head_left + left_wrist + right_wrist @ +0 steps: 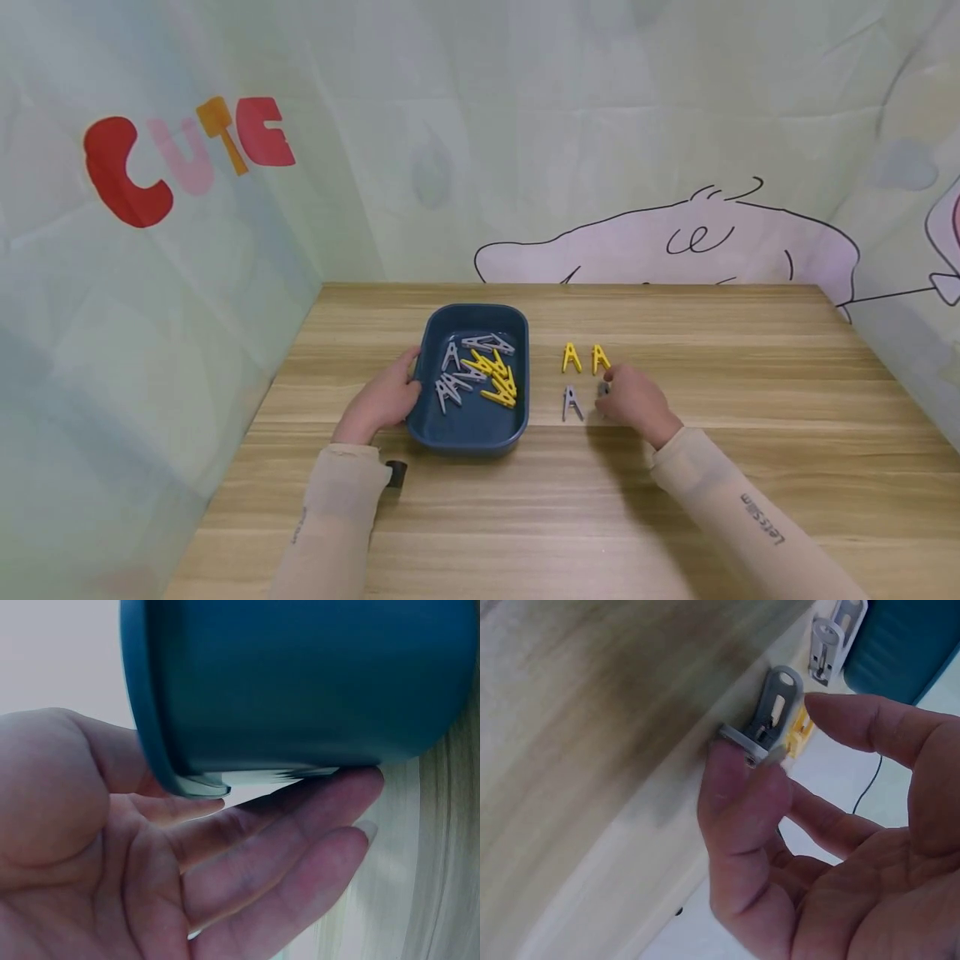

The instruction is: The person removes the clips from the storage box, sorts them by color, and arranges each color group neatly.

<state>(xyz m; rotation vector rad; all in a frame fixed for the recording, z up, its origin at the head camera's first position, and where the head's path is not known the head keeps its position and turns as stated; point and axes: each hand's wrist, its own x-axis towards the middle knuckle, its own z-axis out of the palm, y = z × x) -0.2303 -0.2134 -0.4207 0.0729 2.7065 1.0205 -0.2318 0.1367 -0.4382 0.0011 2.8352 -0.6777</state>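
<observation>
A dark blue plastic bin [468, 448] stands on the wooden table, holding several grey clothespins [450, 357] and yellow clothespins [498, 397]. My left hand [382, 396] rests against its left side; in the left wrist view the fingers [300, 855] lie almost straight along the wall. To the right of the bin, my right hand [637, 404] holds a grey clothespin [776, 701] low at the table, fingers curled about it. Most of that pin is hidden from the head view. Nearby lie two yellow clothespins [571, 357] and another grey clothespin [572, 403].
The wooden table [510, 533] reaches back to a fabric backdrop [420, 167] with printed letters and a cartoon drawing. A small black object [396, 474] shows by the left wrist, in front of the bin.
</observation>
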